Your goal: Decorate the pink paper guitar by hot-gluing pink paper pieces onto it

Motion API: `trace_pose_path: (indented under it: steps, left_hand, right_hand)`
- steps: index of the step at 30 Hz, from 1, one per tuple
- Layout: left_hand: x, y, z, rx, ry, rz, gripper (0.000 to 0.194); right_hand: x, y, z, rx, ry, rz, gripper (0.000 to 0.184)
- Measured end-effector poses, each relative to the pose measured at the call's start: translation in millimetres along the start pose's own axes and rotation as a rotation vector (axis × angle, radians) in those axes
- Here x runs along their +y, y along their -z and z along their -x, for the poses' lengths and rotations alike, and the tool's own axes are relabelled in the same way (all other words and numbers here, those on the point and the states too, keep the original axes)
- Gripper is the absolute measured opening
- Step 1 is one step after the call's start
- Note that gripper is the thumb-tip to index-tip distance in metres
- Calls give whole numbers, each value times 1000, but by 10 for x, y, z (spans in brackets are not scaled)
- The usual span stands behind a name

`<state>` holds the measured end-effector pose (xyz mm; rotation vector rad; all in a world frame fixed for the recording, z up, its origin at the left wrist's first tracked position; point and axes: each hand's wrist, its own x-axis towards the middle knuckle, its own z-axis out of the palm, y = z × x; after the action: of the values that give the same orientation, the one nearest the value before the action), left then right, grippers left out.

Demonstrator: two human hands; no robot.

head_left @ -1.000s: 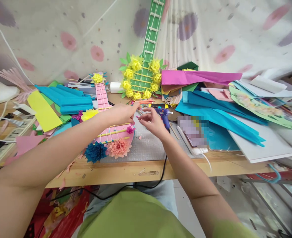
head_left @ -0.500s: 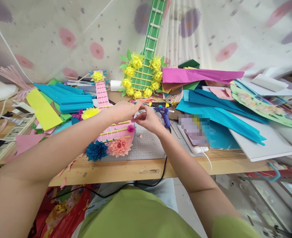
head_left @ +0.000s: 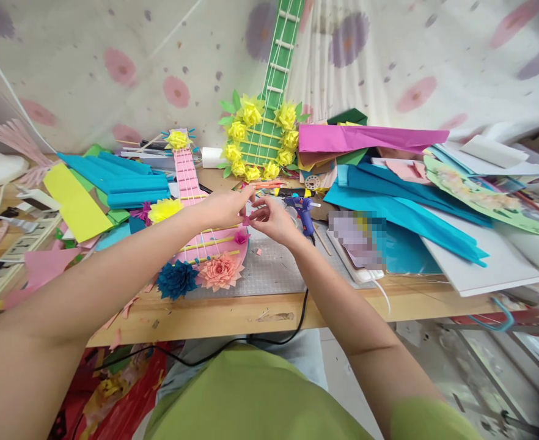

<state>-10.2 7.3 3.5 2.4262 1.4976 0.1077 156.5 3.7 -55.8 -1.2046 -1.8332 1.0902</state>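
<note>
A pink paper guitar (head_left: 212,245) lies on the grey cutting mat (head_left: 274,272), with yellow strips and white strings across its body. Over its right edge, my left hand (head_left: 226,208) and my right hand (head_left: 275,221) meet. Between their fingertips is a small magenta paper flower (head_left: 246,220), pinched from both sides and partly hidden. Just below it, another magenta flower (head_left: 241,237) sits on the guitar. A salmon flower (head_left: 221,271) and a dark blue flower (head_left: 176,279) decorate the lower end, and a yellow flower (head_left: 165,210) the left side.
Behind stands a green paper guitar (head_left: 269,137) ringed with yellow flowers. A blue glue gun (head_left: 304,214) lies right of my hands, its black cord (head_left: 304,311) hanging over the table edge (head_left: 233,321). Blue crepe paper (head_left: 402,214) and a phone (head_left: 356,244) lie rightward; paper scraps (head_left: 79,201) lie left.
My left fingers have dropped slightly toward the right fingertips, and the magenta flower between them shows more clearly. The view has shifted a little; the guitar stays put.
</note>
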Motion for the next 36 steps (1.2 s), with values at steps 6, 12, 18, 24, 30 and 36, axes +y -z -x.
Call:
trace_pose_path:
  steps: [6,12,18,24,30,36]
  left_hand:
    - [44,20,20,40,9,-37,49]
    - [27,-115,146,89,22,116,21]
    - [105,-336,285,-95,-210,150,33]
    - [88,-404,514,-29,-168,57,37]
    - [6,-552,715,102,-213,80,37]
    - [-45,-618,745,136,-236,105,39]
  right_hand:
    - [-51,8,-38,-1,-10,109,16]
    - [229,95,-60,181,-98,36,18]
    - [396,41,2,236,-196,-109,19]
    - [274,-92,104,170,-147,-158,19]
    - [237,-210,163,141,-98,-84,19]
    - [225,-275,184,119,-118,-73,18]
